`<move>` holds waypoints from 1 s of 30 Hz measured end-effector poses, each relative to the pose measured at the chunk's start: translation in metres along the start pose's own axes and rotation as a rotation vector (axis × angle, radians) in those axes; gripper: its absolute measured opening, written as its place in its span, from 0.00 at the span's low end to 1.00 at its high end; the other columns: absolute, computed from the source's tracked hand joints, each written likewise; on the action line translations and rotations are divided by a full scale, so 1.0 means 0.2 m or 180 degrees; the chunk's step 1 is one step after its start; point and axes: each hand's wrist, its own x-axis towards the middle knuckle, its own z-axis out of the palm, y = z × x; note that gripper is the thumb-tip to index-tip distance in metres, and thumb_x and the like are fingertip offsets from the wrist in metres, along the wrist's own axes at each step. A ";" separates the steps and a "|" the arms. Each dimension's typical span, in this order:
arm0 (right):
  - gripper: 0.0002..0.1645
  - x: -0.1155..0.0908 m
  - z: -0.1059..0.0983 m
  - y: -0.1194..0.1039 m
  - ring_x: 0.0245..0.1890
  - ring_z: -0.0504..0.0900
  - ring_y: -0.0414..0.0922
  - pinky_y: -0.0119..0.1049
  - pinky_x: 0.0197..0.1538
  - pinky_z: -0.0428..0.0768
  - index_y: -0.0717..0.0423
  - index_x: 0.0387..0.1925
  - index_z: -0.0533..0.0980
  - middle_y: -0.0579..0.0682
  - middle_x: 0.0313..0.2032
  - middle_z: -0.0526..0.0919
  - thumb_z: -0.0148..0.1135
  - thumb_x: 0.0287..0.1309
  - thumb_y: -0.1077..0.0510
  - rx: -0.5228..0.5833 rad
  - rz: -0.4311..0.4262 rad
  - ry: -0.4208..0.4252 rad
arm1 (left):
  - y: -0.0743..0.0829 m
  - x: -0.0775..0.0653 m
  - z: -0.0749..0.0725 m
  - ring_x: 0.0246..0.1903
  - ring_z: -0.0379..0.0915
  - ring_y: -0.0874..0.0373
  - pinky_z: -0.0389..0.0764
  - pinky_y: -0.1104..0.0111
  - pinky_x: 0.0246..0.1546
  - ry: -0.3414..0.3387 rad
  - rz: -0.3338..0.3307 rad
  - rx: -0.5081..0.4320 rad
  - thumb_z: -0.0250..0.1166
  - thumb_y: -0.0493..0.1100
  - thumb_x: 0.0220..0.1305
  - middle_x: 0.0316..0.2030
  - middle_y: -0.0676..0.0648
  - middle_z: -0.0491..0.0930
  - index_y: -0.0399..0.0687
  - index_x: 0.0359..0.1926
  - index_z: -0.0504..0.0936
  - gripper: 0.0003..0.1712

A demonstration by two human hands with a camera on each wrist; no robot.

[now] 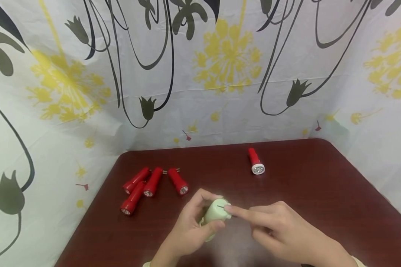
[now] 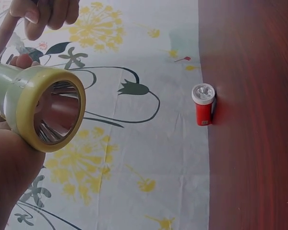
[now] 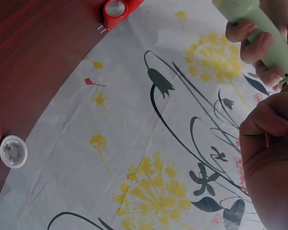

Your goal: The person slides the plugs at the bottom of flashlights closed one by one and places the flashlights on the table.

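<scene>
My left hand [image 1: 188, 228] grips a pale green flashlight [image 1: 214, 213] around its body, tail end up. A cream-yellow ring [image 2: 25, 112] surrounds its reflector in the left wrist view. From the right, the straight index finger of my right hand [image 1: 284, 226] touches the flashlight's tail, where a thin dark line shows. The other right fingers are curled, with nothing seen in them. The right wrist view shows the left fingers [image 3: 254, 45] wrapped round the green body; the right fingertip is hidden there.
Several red flashlights [image 1: 153, 181] lie at the left of the dark red table [image 1: 207, 163], some with metal prongs sticking out. A red flashlight with a white rim [image 1: 255, 161] lies at the back right. Patterned cloth [image 1: 220, 122] hangs behind the table and at both sides.
</scene>
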 end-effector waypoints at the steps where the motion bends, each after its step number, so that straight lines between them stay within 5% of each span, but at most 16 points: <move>1: 0.50 0.00 0.00 0.00 0.26 0.51 0.25 0.09 0.29 0.56 0.57 0.68 0.79 0.35 0.21 0.64 0.58 0.35 0.78 0.0023 0.0011 -0.0015 | 0.00 0.00 0.00 0.45 0.83 0.56 0.90 0.63 0.42 -0.0019 0.0013 -0.0003 0.67 0.24 0.66 0.47 0.29 0.80 0.32 0.59 0.69 0.24; 12: 0.51 0.00 0.01 -0.01 0.27 0.52 0.25 0.09 0.29 0.59 0.53 0.71 0.77 0.34 0.31 0.80 0.60 0.39 0.79 0.0160 0.0144 -0.0164 | 0.01 0.01 0.01 0.46 0.84 0.52 0.90 0.63 0.43 -0.0129 0.0016 0.0105 0.69 0.21 0.61 0.48 0.30 0.83 0.33 0.58 0.70 0.27; 22: 0.51 -0.02 0.01 0.00 0.26 0.50 0.25 0.09 0.29 0.57 0.56 0.68 0.80 0.35 0.23 0.70 0.57 0.33 0.79 0.0069 -0.0006 -0.0064 | -0.01 0.01 0.04 0.47 0.85 0.51 0.90 0.63 0.45 -0.0207 -0.0011 0.0086 0.70 0.21 0.60 0.50 0.30 0.83 0.33 0.58 0.71 0.27; 30: 0.51 -0.02 0.03 0.01 0.26 0.48 0.26 0.10 0.28 0.54 0.47 0.70 0.78 0.36 0.18 0.64 0.57 0.38 0.76 -0.0183 0.0027 -0.0210 | -0.01 0.01 0.04 0.47 0.84 0.57 0.89 0.64 0.43 0.0060 -0.0147 0.0145 0.76 0.26 0.59 0.48 0.35 0.85 0.38 0.49 0.71 0.24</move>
